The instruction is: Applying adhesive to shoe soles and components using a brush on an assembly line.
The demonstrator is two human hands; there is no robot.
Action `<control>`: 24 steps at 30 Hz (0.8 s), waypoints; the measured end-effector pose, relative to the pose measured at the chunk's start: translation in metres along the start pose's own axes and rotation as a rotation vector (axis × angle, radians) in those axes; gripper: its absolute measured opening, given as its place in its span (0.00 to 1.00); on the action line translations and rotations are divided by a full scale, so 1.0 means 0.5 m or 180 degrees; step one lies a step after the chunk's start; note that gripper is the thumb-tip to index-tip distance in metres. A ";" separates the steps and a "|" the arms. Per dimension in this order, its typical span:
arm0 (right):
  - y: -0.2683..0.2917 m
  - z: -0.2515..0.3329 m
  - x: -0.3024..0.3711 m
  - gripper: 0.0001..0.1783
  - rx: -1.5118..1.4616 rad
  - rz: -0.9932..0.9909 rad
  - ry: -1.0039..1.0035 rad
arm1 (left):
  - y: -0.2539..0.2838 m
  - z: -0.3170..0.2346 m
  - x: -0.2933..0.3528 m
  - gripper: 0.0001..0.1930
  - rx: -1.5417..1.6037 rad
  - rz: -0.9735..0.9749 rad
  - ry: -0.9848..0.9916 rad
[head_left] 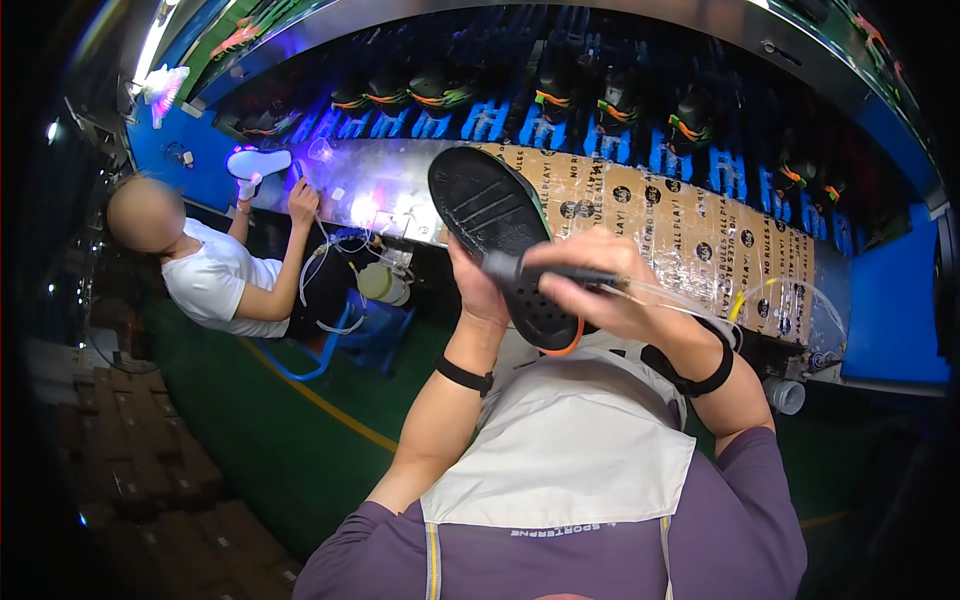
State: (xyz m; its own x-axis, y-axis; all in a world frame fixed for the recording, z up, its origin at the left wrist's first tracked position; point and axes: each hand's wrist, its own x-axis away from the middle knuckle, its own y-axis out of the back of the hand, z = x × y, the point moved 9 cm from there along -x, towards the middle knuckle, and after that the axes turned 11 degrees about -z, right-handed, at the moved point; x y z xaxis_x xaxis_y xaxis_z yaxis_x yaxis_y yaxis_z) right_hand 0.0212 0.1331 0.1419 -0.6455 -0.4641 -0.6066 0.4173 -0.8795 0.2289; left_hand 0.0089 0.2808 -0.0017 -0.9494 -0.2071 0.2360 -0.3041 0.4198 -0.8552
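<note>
My left hand (478, 287) holds a shoe (535, 308) at its midfoot, with the underside turned up toward me. This underside is black, grooved at the forefoot and dotted with small holes at the heel. Orange shows round the heel edge and green along the right side. Part of the forefoot looks shiny and wet. Closed round the dark handle of a brush (503, 266), my right hand (603, 270) is over the middle of the shoe. The brush tip is smeared by motion and seems to touch the underside. Thin clear tubing runs from the handle toward my right wrist.
Cardboard (690, 225) under clear film covers the bench before me. Behind it, shoes (617, 100) sit on blue holders in a row. At left a co-worker (225, 260) holds a pale sole (258, 163) and a tool. A lidded pot (383, 284) stands between us.
</note>
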 end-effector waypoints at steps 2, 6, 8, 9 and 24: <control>-0.006 0.010 -0.003 0.15 0.0798 0.0162 0.0272 | -0.031 -0.016 -0.005 0.45 0.0065 0.0081 -0.0052; -0.051 0.040 0.016 0.18 -0.0150 0.1033 0.0224 | -0.061 -0.045 -0.008 0.49 0.0116 0.0252 -0.0059; -0.045 0.040 0.012 0.18 -0.0599 0.0897 0.0049 | -0.085 -0.063 -0.006 0.50 0.0119 0.0362 -0.0086; -0.032 0.038 0.002 0.17 0.0058 0.0636 0.0118 | -0.087 -0.075 -0.006 0.50 0.0034 0.0318 -0.0205; -0.016 0.082 -0.029 0.19 -0.0185 0.1253 0.0246 | -0.186 -0.180 -0.021 0.60 -0.0640 0.1272 -0.0359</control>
State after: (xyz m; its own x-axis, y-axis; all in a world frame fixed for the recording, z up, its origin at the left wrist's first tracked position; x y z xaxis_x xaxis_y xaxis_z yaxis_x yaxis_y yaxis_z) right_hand 0.0012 0.1424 0.1803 -0.3801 -0.7530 -0.5371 0.6598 -0.6277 0.4131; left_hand 0.0403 0.3235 0.1170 -0.9843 -0.0843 -0.1553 0.0644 0.6471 -0.7597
